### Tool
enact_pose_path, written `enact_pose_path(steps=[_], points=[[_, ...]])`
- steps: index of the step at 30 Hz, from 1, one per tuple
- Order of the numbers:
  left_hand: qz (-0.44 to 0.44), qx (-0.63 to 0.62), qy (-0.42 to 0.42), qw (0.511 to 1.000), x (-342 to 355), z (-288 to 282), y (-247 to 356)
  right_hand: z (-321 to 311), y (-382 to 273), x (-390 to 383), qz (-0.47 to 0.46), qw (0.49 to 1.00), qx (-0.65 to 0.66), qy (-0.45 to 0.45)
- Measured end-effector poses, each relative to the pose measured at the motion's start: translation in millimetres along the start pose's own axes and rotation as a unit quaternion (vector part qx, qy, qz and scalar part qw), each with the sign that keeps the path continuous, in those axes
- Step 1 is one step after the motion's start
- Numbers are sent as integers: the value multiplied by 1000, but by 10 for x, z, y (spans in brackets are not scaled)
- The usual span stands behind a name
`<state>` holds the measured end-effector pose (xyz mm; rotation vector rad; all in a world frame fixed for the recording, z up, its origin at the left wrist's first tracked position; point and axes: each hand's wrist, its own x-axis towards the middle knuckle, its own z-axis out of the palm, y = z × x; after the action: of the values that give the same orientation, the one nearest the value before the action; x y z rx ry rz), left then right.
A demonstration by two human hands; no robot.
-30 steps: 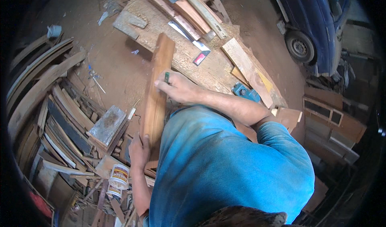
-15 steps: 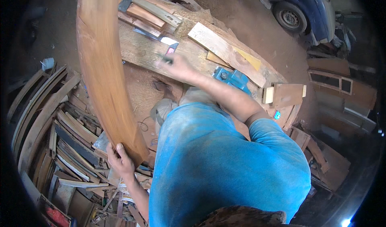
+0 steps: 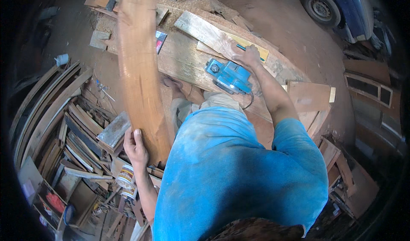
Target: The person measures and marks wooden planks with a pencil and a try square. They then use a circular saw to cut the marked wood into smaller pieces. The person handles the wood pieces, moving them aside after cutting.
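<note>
Left of the blue planer (image 3: pixel 230 76), as the head view shows, you hold up a long, broad brown board (image 3: pixel 141 70), its far end running out past the top edge and its near end close beside your blue shirt (image 3: pixel 239 164). Your left hand (image 3: pixel 136 147) grips it near that lower end, thumb against the face and fingers along the outer edge, partly hidden. Just beyond the planer and to its right, your right hand (image 3: pixel 250 57) is closed around a slim green pen (image 3: pixel 241 47), over the pale plank (image 3: pixel 205 31); whether it rests on the wood, you cannot tell from here. Your hands are well apart

As to progress, the face turned up looks smooth over most of its length, so some shaping is probably done. No drawn line can be made out on it, and its far end is cut off, so how much marking or trimming is left cannot be told. Neither pen nor planer touches the board, and the planer sits unheld on the shavings-strewn bench (image 3: pixel 181 70). Left of the planer and farther out, beyond your board, curved wooden strips (image 3: pixel 51 108) lie heaped; their state of finish is unclear
</note>
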<state>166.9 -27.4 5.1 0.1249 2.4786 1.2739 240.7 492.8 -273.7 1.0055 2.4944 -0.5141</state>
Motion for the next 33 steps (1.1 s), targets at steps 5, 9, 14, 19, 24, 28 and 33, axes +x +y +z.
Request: enact_pose_path(steps=[5, 9, 14, 19, 24, 28, 33], points=[[-37, -34, 5, 999, -160, 522, 10, -39, -21, -46, -3, 997, 69, 19], [-77, -22, -4, 997, -285, 790, 105, -271, 168, 51, -132, 980, 150, -11], [-71, 8, 38, 997, -396, 891, 292, -348, 195, -373, -300, 945, -18, 130], [-89, 17, 31, 995, -383, 837, 399, -51, 522, -584, -303, 942, -15, 143], [-42, 105, 14, 993, -252, 770, 445, -179, 648, -545, -269, 950, 152, 57], [2, 85, -14, 996, -85, 762, 499, -345, 657, -340, -258, 958, 73, 100], [71, 101, -110, 986, 237, 1010, 1098, -1023, -129, -838, -103, 828, 550, -38]])
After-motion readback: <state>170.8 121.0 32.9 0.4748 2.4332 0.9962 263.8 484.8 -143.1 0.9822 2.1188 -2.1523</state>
